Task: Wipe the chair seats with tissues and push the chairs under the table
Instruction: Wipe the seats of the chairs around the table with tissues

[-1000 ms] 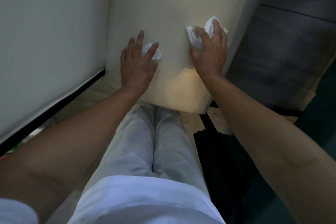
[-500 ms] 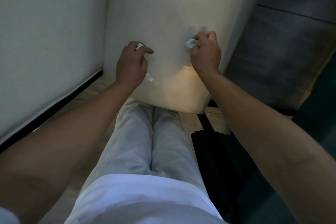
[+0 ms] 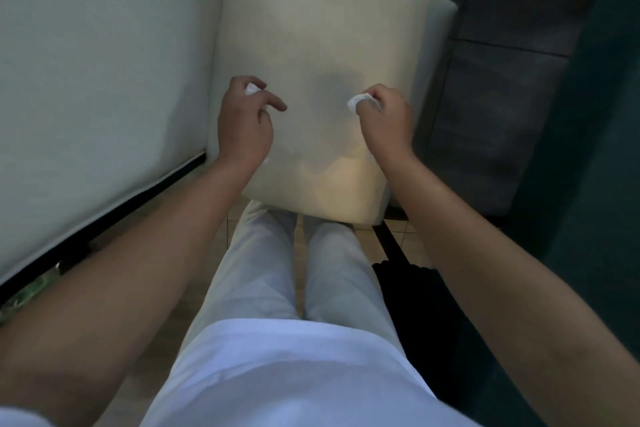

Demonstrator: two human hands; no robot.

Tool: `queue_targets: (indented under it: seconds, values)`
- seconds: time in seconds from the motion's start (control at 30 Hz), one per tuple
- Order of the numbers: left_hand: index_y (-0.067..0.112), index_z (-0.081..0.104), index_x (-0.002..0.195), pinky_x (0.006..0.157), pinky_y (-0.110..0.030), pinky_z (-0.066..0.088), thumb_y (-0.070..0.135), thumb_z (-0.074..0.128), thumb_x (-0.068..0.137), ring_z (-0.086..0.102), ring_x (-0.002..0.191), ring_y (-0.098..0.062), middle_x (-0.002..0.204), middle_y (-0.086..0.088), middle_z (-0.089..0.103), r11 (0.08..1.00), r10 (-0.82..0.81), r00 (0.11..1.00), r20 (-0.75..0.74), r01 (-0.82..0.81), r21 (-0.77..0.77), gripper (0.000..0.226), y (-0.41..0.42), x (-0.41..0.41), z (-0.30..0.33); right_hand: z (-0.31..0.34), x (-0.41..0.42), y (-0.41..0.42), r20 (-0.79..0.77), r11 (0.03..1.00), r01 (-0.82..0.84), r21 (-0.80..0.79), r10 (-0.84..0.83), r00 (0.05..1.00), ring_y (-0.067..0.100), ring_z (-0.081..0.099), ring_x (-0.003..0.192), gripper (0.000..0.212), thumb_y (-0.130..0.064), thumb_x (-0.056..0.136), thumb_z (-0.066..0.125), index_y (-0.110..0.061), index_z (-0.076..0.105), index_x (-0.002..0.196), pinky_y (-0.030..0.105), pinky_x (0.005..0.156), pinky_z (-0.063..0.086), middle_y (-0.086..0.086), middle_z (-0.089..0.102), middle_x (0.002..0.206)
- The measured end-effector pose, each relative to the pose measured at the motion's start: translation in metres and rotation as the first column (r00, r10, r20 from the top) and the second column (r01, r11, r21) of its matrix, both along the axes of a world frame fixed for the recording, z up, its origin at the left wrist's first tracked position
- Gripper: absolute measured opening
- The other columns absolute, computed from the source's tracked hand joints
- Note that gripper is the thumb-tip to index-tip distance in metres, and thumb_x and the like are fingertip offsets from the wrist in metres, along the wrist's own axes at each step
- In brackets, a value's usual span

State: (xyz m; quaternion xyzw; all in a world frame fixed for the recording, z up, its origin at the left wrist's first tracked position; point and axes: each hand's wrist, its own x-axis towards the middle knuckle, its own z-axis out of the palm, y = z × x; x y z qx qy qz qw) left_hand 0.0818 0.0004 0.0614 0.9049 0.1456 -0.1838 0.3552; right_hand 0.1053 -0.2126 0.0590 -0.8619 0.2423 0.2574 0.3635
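A cream padded chair seat [image 3: 322, 28] fills the upper middle of the view, right in front of my legs. My left hand [image 3: 242, 121] hovers over the seat's left side, fingers curled around a crumpled white tissue [image 3: 252, 90], index finger sticking out. My right hand [image 3: 386, 121] is over the seat's right side, closed on a second balled white tissue [image 3: 356, 102]. Both hands look lifted slightly off the cushion, casting a shadow on it.
A large white upholstered surface with a black edge [image 3: 97, 62] stands close on the left, touching the seat. Dark grey floor tiles [image 3: 498, 97] lie to the right, with a dark green panel [image 3: 595, 149] at the far right. A black object [image 3: 408, 288] sits by my right leg.
Both hands went from pressing flat tissues on the seat to balling them into fists and pulling back toward me. The view has tilted so more of the seat's far edge shows.
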Motion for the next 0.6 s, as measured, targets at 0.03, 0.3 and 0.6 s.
queue_targets:
  seconds: [0.03,0.3,0.6]
  values:
    - [0.011,0.079,0.094,0.090,-0.025,0.045,-0.007,0.041,0.087,0.060,0.113,-0.027,0.125,-0.014,0.057,1.000,0.028,1.000,0.008,-0.028,-0.007,0.043,-0.002,0.002,0.010,0.008,-0.001,-0.002,0.012,1.000,0.000,0.018,-0.001,1.000,0.016,0.059,0.086,0.013,-0.027,0.090,0.063,-0.018,0.070,0.083,0.033,0.075,0.044,0.002,0.065,0.095]
    - [0.026,0.074,0.124,0.100,-0.017,0.036,0.019,0.066,0.095,0.054,0.125,-0.016,0.132,-0.004,0.053,0.996,0.015,0.999,0.050,-0.010,-0.086,0.030,-0.003,-0.003,0.122,0.106,-0.014,-0.020,0.281,0.989,-0.149,0.022,0.137,0.950,0.006,0.049,0.075,0.028,-0.038,0.091,0.074,-0.015,0.059,0.084,0.024,0.066,0.038,-0.008,0.053,0.086]
    - [0.022,0.068,0.133,0.090,0.005,0.028,0.003,0.056,0.099,0.045,0.108,0.009,0.130,-0.001,0.052,0.996,0.039,0.966,0.256,-0.018,-0.083,0.041,-0.010,-0.037,0.248,0.221,-0.040,-0.041,0.439,0.967,-0.223,0.119,0.151,0.886,-0.004,0.062,0.099,0.041,-0.028,0.097,0.067,-0.036,0.060,0.136,0.018,0.094,0.047,-0.022,0.067,0.105]
